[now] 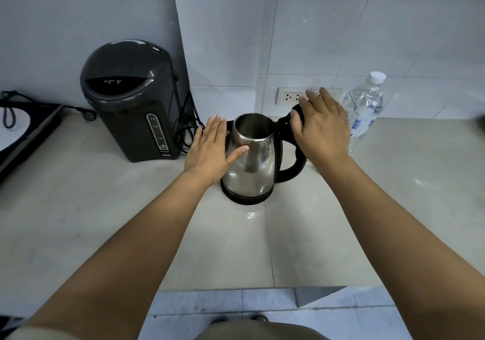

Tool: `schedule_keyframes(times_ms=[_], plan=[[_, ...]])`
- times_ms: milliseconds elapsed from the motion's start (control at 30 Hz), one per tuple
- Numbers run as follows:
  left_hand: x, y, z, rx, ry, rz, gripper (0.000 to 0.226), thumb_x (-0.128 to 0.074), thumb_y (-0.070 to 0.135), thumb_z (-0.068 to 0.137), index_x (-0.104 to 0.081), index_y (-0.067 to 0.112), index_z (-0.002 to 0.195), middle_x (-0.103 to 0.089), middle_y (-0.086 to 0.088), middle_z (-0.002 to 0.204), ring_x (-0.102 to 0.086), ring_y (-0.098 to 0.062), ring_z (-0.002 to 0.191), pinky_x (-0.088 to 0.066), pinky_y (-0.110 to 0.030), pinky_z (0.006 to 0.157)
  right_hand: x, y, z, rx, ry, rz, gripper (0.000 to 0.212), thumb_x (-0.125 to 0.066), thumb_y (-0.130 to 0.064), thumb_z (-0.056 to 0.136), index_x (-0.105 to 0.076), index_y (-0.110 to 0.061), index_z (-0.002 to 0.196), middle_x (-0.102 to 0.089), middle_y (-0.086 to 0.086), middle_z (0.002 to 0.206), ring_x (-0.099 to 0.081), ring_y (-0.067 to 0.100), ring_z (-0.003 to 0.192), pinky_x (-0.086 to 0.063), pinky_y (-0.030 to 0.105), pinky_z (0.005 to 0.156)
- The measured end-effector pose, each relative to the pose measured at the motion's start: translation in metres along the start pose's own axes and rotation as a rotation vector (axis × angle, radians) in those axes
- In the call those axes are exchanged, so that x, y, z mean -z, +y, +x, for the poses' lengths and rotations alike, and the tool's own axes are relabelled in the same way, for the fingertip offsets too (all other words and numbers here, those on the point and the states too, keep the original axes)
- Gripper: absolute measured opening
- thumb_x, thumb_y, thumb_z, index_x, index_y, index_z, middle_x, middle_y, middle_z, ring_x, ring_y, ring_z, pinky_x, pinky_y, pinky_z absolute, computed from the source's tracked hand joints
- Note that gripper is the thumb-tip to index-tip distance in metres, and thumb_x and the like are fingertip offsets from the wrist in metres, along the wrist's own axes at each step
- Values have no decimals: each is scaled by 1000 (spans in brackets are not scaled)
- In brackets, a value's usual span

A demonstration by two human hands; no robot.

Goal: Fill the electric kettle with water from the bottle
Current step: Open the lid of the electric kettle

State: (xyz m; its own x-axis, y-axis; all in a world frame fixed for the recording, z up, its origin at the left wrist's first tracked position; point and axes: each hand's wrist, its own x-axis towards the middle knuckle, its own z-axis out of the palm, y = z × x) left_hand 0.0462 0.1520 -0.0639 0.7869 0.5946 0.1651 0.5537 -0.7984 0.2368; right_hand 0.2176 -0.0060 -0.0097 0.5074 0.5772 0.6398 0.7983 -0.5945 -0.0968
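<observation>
A steel electric kettle (pixel 253 166) with a black handle stands on its black base in the middle of the counter, and its mouth is uncovered. My left hand (pixel 210 150) lies flat against the kettle's left side, fingers straight, thumb touching the steel. My right hand (pixel 321 127) rests over the raised black lid (pixel 287 121) at the top of the handle, fingers spread; the lid is mostly hidden under it. A clear plastic water bottle (pixel 364 106) with a white cap stands upright at the back right, just beyond my right hand.
A dark grey thermo pot (pixel 131 100) stands at the back left with black cords (pixel 187 127) beside it. A wall socket (pixel 290 96) sits behind the kettle. A black appliance (pixel 23 132) lies at the far left. The counter's front edge (pixel 236 288) is below.
</observation>
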Motion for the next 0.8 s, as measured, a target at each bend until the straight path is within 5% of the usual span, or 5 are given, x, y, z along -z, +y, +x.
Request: schedule_keyframes(times_ms=[800], plan=[[-2, -1, -5, 10, -20, -37, 91, -19, 72, 89, 4, 14, 155, 5, -2, 163, 11, -12, 149, 3, -36, 122, 8, 9, -18, -124, -30, 194, 55, -39, -44, 98, -44, -12, 143, -40, 6, 152, -32, 22, 143, -27, 37, 117]])
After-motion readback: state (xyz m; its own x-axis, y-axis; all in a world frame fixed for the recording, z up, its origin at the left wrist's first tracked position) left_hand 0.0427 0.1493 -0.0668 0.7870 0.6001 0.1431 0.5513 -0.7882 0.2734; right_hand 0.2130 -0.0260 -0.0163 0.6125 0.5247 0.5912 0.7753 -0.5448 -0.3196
